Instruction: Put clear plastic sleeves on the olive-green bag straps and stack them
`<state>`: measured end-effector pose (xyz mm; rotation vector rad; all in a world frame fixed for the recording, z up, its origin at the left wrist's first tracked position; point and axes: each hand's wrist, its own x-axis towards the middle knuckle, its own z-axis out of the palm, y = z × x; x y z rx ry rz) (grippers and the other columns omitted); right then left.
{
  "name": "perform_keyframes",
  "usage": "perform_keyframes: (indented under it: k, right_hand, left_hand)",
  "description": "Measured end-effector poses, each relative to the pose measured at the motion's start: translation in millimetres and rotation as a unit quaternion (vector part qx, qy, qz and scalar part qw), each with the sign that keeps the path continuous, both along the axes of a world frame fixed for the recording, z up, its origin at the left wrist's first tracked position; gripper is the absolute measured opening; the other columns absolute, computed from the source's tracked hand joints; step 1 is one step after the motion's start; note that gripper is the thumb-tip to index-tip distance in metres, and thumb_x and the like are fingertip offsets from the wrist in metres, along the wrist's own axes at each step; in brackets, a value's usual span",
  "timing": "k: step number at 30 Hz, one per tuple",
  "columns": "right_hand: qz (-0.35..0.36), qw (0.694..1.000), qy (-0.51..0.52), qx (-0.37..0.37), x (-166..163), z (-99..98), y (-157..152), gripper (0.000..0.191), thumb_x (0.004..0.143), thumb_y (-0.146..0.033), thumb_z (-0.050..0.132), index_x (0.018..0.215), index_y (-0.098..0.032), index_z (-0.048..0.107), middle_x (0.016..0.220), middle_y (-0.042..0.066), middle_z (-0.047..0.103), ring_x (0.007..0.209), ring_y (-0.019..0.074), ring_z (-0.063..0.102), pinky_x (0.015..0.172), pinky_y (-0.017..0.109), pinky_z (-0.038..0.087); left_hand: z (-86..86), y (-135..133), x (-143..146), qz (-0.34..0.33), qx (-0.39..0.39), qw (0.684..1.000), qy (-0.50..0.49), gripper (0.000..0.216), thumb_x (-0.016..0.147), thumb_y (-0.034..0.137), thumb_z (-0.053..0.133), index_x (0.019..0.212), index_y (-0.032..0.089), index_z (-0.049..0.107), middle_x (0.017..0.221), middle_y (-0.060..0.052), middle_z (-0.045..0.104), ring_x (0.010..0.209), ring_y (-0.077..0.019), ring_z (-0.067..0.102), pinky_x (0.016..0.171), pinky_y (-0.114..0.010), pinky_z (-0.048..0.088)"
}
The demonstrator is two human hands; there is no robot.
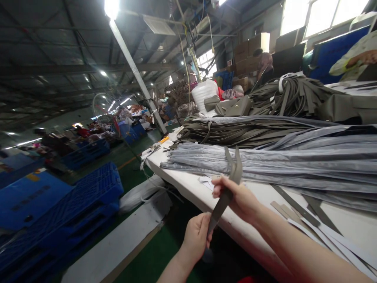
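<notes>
A grey-brown flat strap (pixel 221 205) runs slantwise between my two hands, over the table's near edge. My left hand (pixel 196 232) is closed round its lower part, thumb on top. Higher up, my right hand (pixel 232 194) pinches the strap, and its upper ends curl over the pile beyond. That pile is a thick bundle of pale grey strips (pixel 273 159) lying along the white table (pixel 188 186). Behind it lies a bundle of darker grey-brown straps (pixel 244 131). Loose dark strips (pixel 297 206) rest to the right of my right hand.
A heap of dark straps (pixel 294 94) and folded grey-brown pieces (pixel 235 107) lie farther back. An orange-handled tool (pixel 163 139) is at the table's left corner. Blue pallets (pixel 97 192) and a long white board (pixel 123 236) are at left. A co-worker's sleeve (pixel 356 55) shows at upper right.
</notes>
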<state>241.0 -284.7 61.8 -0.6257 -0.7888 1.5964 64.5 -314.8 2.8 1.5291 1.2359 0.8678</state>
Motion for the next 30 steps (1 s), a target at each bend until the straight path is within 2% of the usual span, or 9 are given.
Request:
perform_keyframes:
  k: [2,5,10,12,16,18,21,23,30]
  right_hand:
    - [-0.049,0.998,0.041,0.024,23,16.3,7,0.036,0.074,-0.05,0.08,0.089,-0.017,0.075,0.062,-0.001,0.064,0.054,0.0091,0.051,0.07,0.028,0.049]
    - [-0.043,0.998,0.013,0.042,43,22.0,15,0.033,0.076,-0.04,0.08,0.1,-0.018,0.076,0.066,-0.002,0.066,0.053,0.0084,0.047,0.069,0.029,0.047]
    - [0.001,0.982,-0.177,0.065,31,3.3,15,0.042,0.084,-0.055,0.067,0.097,-0.016,0.078,0.1,0.01,0.074,0.089,0.0206,0.065,0.085,0.035,0.048]
    - [0.031,0.967,-0.239,0.083,20,-3.2,10,0.052,0.088,-0.063,0.057,0.102,-0.017,0.077,0.092,0.009,0.075,0.086,0.0218,0.067,0.082,0.036,0.049]
    - [0.119,0.946,-0.288,0.083,3,-12.1,2,0.08,0.085,-0.079,0.04,0.124,-0.014,0.069,0.045,-0.001,0.057,0.045,0.0171,0.055,0.049,0.029,0.042]
    - [0.131,0.947,-0.286,0.071,2,-12.8,2,0.08,0.083,-0.079,0.045,0.121,-0.013,0.069,0.045,-0.001,0.058,0.043,0.0171,0.055,0.048,0.029,0.042]
    - [0.088,0.968,-0.226,0.064,14,-7.0,6,0.059,0.083,-0.067,0.061,0.108,-0.016,0.075,0.081,0.009,0.076,0.076,0.0227,0.07,0.073,0.036,0.053]
    - [0.062,0.978,-0.19,0.067,25,-0.4,9,0.051,0.083,-0.063,0.065,0.102,-0.017,0.077,0.102,0.012,0.076,0.099,0.0269,0.069,0.093,0.042,0.049]
    - [0.101,0.965,-0.226,0.09,46,11.9,9,0.059,0.09,-0.067,0.051,0.1,-0.017,0.08,0.113,0.013,0.074,0.118,0.0323,0.061,0.111,0.049,0.033]
  left_hand:
    - [-9.2,-2,-5,-0.01,-0.019,1.0,0.0,0.063,0.089,0.071,0.042,0.063,0.016,0.053,0.046,0.002,0.05,0.036,-0.0067,0.043,0.038,-0.018,0.029]
    - [-11.2,-1,-3,-0.033,-0.042,0.998,-0.035,0.063,0.088,0.073,0.043,0.069,0.014,0.057,0.054,-0.003,0.061,0.04,-0.0094,0.051,0.04,-0.019,0.033]
    - [15.2,11,14,-0.051,-0.005,0.997,-0.06,0.064,0.092,0.068,0.041,0.069,0.012,0.063,0.055,-0.005,0.063,0.043,-0.0099,0.053,0.045,-0.02,0.037]
    - [25.5,17,21,-0.057,0.017,0.996,-0.064,0.063,0.094,0.064,0.041,0.068,0.012,0.065,0.051,-0.005,0.062,0.044,-0.0104,0.054,0.049,-0.021,0.041]
    - [31.4,25,32,-0.056,0.035,0.993,-0.094,0.066,0.092,0.067,0.04,0.061,0.013,0.06,0.049,-0.004,0.059,0.042,-0.0107,0.053,0.048,-0.022,0.043]
    - [29.3,24,34,-0.05,0.015,0.993,-0.106,0.064,0.09,0.069,0.042,0.062,0.014,0.058,0.05,-0.004,0.06,0.04,-0.0104,0.053,0.043,-0.021,0.041]
    - [26.5,21,32,-0.045,-0.033,0.991,-0.118,0.058,0.087,0.069,0.05,0.077,0.013,0.062,0.054,-0.002,0.063,0.038,-0.0098,0.052,0.042,-0.02,0.04]
    - [25.2,21,31,-0.068,-0.062,0.986,-0.14,0.058,0.086,0.068,0.053,0.082,0.012,0.064,0.06,-0.004,0.067,0.043,-0.0111,0.057,0.048,-0.022,0.046]
    - [14.3,29,24,-0.195,-0.251,0.926,-0.204,0.072,0.088,0.071,0.045,0.101,0.004,0.07,0.083,-0.017,0.075,0.08,-0.0269,0.073,0.086,-0.043,0.053]
